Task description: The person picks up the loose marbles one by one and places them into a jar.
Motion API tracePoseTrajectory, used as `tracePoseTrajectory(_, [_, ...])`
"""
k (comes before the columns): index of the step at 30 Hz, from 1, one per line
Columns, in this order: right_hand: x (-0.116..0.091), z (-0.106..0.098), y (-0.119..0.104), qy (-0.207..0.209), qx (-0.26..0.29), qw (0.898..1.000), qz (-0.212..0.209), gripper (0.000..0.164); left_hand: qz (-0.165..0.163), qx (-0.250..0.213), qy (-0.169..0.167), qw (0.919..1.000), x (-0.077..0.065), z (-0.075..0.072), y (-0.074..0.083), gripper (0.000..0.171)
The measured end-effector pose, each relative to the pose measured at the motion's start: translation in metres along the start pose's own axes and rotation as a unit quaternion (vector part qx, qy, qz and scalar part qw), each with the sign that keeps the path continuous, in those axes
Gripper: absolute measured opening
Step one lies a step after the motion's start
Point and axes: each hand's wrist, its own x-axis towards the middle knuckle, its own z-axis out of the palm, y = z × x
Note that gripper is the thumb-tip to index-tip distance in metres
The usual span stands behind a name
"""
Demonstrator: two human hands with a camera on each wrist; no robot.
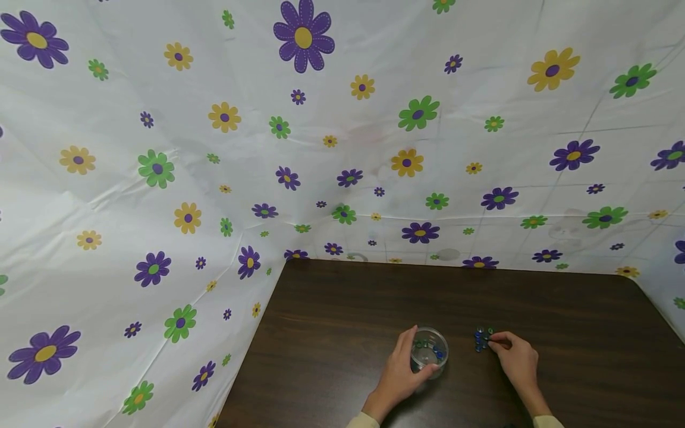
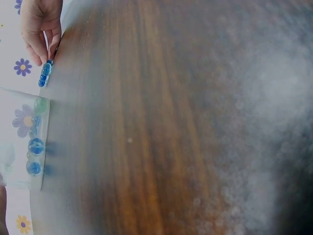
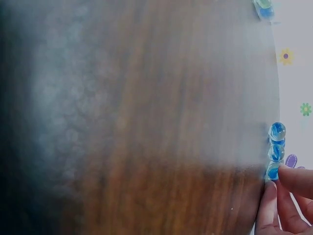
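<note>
My left hand grips the side of a clear round container, thumb and fingers spread around it. Inside it lie several blue and green glass marbles, also visible through the clear wall in the left wrist view. To the right, a small cluster of blue and green marbles sits on the table. My right hand is at the cluster's right edge, thumb and fingertips pinching a marble. The right wrist view shows the thumb against a blue marble, with other marbles close beside it.
Both hands work over a dark wood-grain table with a rounded far right corner. A white sheet printed with purple, green and yellow flowers hangs behind the table and along its left side.
</note>
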Motion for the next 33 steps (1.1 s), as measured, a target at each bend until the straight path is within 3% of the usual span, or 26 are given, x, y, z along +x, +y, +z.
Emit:
tracePoseTrajectory(5, [-0.001, 0.0, 0.001, -0.007, 0.001, 1.0, 0.004, 0.004, 0.004, 0.003, 0.004, 1.0, -0.001, 0.001, 0.0, 0.082])
tracePoseTrajectory(11, [-0.002, -0.002, 0.0, 0.015, 0.007, 1.0, 0.0, 0.006, 0.015, 0.0, 0.011, 0.9998, -0.001, 0.002, -0.001, 0.082])
tracePoseTrajectory(19, [-0.012, -0.011, -0.015, 0.052, 0.026, 0.998, 0.023, 0.01, 0.024, -0.009, 0.009, 0.9996, -0.004, 0.005, -0.002, 0.081])
tracePoseTrajectory(22, [-0.015, -0.009, -0.023, 0.056, 0.024, 0.998, 0.004, 0.009, 0.021, -0.018, 0.004, 0.9996, -0.004, 0.005, -0.002, 0.081])
tracePoseTrajectory(27, [-0.02, 0.001, -0.031, 0.036, 0.02, 0.998, -0.054, 0.009, 0.012, -0.027, 0.003, 0.9996, 0.001, 0.002, -0.002, 0.082])
tracePoseTrajectory(30, [-0.022, 0.004, -0.031, 0.018, 0.016, 0.998, -0.056, 0.011, 0.012, -0.028, 0.0, 0.9995, 0.003, 0.0, -0.002, 0.082])
tracePoseTrajectory(33, [-0.023, 0.002, -0.034, -0.03, 0.004, 0.998, -0.057, 0.013, 0.012, -0.029, -0.001, 0.9995, 0.003, 0.0, -0.003, 0.082])
